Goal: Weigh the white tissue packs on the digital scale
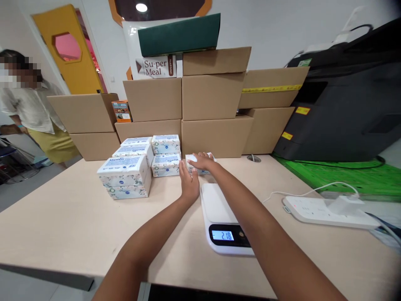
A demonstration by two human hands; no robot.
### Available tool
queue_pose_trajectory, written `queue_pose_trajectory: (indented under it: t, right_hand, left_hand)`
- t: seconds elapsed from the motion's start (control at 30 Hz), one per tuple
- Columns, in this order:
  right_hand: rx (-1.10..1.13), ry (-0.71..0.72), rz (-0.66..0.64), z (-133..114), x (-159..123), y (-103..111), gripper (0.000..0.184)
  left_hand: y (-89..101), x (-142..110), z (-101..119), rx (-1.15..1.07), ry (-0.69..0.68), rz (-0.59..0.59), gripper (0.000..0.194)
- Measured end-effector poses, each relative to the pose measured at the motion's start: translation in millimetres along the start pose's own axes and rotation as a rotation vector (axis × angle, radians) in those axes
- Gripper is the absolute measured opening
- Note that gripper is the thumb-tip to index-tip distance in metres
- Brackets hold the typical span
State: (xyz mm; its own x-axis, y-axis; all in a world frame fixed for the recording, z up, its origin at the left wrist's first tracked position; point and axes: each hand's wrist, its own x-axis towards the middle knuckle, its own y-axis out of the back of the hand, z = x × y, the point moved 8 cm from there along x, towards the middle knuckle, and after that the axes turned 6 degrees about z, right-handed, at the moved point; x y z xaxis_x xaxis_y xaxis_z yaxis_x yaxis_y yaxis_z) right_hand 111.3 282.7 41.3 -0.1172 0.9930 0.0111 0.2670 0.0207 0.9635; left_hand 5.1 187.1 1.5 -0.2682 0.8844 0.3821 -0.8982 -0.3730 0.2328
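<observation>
Behind the scale, my right hand [203,162] lies over a pack of tissues [189,158], thumb on its near side and fingers across its top. My left hand [189,183] is held on edge with fingers stretched forward, in the gap between that pack and a stack of two tissue packs [166,165]. Whether its fingertips touch either one is hard to tell. More white floral tissue packs [123,179] are piled to the left. A white digital scale [217,205] sits just in front of my hands, its display reading 2.18, partly covered by my right forearm.
Cardboard boxes [213,136] stand stacked along the back, topped by a green box [180,35]. At right are a white power strip [313,211] with a cable and a large black machine [341,108]. A person [34,108] stands at far left.
</observation>
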Motion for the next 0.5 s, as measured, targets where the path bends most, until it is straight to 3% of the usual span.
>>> queue_pose_trajectory:
  t: [0.33,0.5]
  right_hand:
    - [0.023,-0.004,-0.004,-2,-9,5,0.08]
    - [0.15,0.04,0.024,6,-24,21,0.073]
  left_hand:
    - [0.1,2,-3,0.002,0.0,0.03,0.076]
    - [1.6,5,-2,0.014,-0.002,0.055,0.074]
